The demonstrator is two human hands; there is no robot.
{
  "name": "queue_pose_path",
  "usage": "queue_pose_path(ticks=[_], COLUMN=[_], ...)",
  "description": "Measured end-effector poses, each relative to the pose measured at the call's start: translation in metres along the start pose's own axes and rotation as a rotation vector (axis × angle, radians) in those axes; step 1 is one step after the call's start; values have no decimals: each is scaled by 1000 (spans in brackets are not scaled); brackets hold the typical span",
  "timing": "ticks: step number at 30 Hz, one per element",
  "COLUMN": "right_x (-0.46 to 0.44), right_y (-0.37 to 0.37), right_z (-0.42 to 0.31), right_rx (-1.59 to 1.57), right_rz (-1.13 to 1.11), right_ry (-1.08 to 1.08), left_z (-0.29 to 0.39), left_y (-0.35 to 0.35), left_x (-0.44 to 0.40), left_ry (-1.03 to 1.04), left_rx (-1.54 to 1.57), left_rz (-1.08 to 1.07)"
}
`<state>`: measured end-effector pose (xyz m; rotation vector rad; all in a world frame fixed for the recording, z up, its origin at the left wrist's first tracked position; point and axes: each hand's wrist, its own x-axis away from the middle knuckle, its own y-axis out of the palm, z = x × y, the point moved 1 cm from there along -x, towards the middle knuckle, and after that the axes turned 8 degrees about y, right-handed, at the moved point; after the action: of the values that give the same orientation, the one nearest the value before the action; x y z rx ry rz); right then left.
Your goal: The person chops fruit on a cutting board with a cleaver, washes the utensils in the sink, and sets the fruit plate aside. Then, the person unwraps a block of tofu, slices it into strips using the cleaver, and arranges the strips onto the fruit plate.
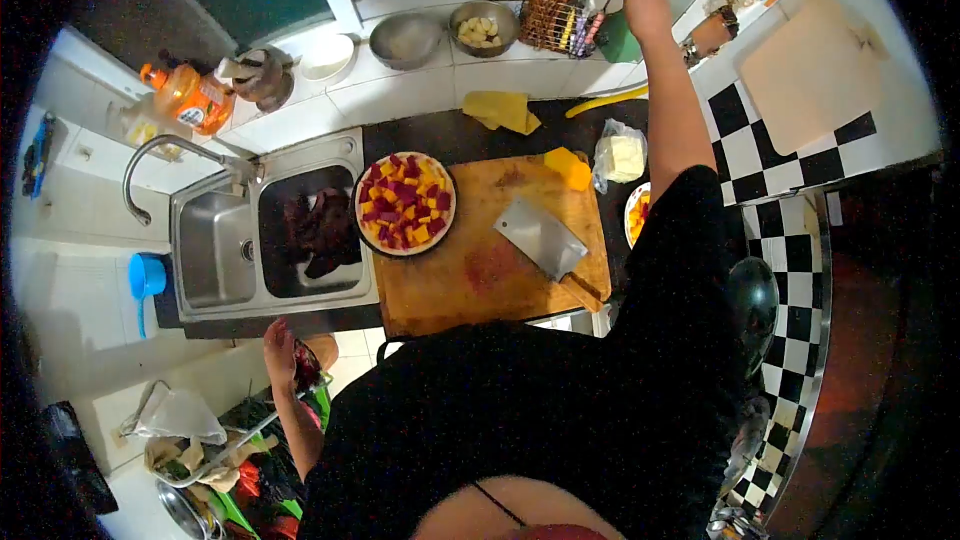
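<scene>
My right hand (642, 6) reaches up to the windowsill with its fingers closed at the top of a slim utensil (605, 6), whose kind I cannot make out. Beside it stands a wire basket (545, 32) of chopsticks and colored handles. Low at the left, my left hand (281, 352) is curled in front of the counter edge. A dark red thing (306, 364) shows next to it; whether the fingers hold it is unclear. On the wooden cutting board (430, 290) lie a cleaver (541, 238), an orange chunk (568, 169) and a plate (449, 230) of purple and orange cubes.
Dark peelings lie in the right basin of the sink (300, 305). Along the sill stand a bowl of garlic (480, 30), a metal bowl (407, 41) and an orange bottle (196, 100). A yellow cloth (500, 112) and a bagged pale block (622, 157) lie behind the board.
</scene>
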<state>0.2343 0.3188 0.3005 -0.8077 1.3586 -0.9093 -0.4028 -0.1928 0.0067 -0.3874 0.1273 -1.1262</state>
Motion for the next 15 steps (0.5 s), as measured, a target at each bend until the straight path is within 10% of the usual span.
queue_pose_path(ticks=[7, 12, 15], right_x=[18, 106, 133], right_y=[-15, -122, -93], right_z=[-3, -91, -138], right_rx=[-260, -1551, -2513], right_rz=[157, -344, -669], right_ry=[-156, -287, -759], left_z=[51, 193, 259], left_y=[13, -20, -42], left_x=[4, -20, -23], left_ry=[264, 37, 451], left_rx=[-277, 0, 525], left_rz=[-81, -115, -169])
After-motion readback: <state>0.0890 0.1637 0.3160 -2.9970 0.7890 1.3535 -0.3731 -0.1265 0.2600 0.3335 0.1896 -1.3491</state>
